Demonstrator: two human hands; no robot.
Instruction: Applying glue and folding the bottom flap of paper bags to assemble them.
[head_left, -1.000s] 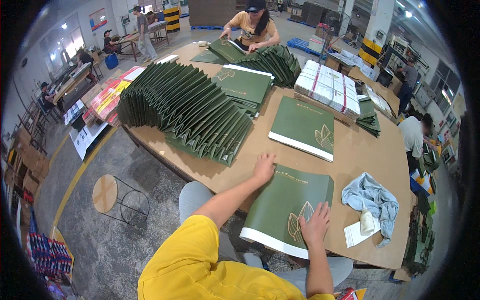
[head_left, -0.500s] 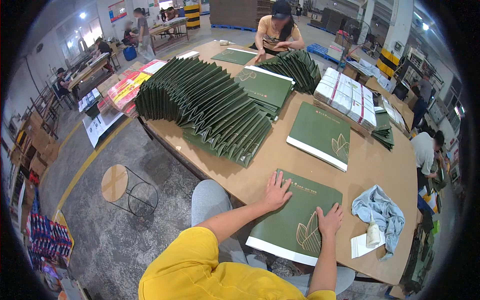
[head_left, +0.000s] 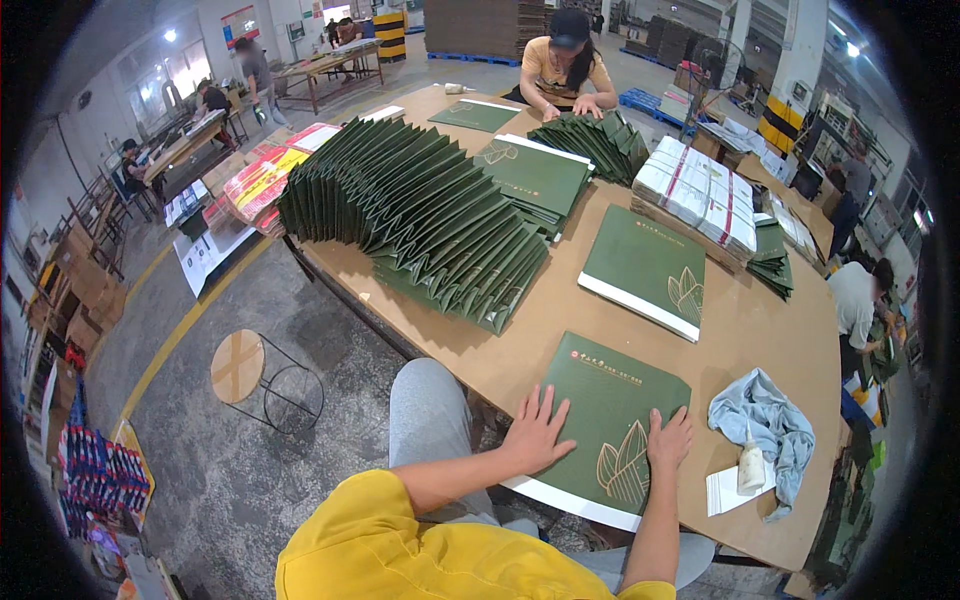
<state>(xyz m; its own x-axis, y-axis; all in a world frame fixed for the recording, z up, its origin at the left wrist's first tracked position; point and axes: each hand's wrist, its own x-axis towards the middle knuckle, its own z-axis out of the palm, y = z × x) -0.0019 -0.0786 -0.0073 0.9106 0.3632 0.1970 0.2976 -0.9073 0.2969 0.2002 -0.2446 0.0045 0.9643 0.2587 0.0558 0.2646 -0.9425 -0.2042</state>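
1. Taking a green cover (head_left: 610, 395) as the clock's centre, it lies flat on the brown surface (head_left: 560, 300), its white-banded near end reaching past the edge at 7 o'clock, over the person's lap.
2. The left hand (head_left: 537, 437) rests palm down on the cover's 9 o'clock side, fingers fanned apart.
3. The right hand (head_left: 669, 440) lies along the 3 o'clock edge, fingers extended together and thumb apart; whether the fingertips curl beneath that edge cannot be told.
4. Near 12 o'clock lies a second green cover (head_left: 636, 262), with a matching gold leaf outline and white band.
5. A long fanned row of folded green pieces (head_left: 410, 215) spreads at 10 o'clock.
6. At 1 o'clock, beyond the second cover, sits a white bundle (head_left: 695, 195) tied with red straps.
7. At 3 o'clock a crumpled light-blue cloth (head_left: 775, 410) lies beside a small bottle (head_left: 751, 470), which is on white slips (head_left: 722, 492).
8. Far off at 12 o'clock, a co-worker (head_left: 565, 65) in a dark cap touches another green folded pile (head_left: 595, 150).
9. A round-topped stool (head_left: 238, 368) stands on the floor at 9 o'clock.
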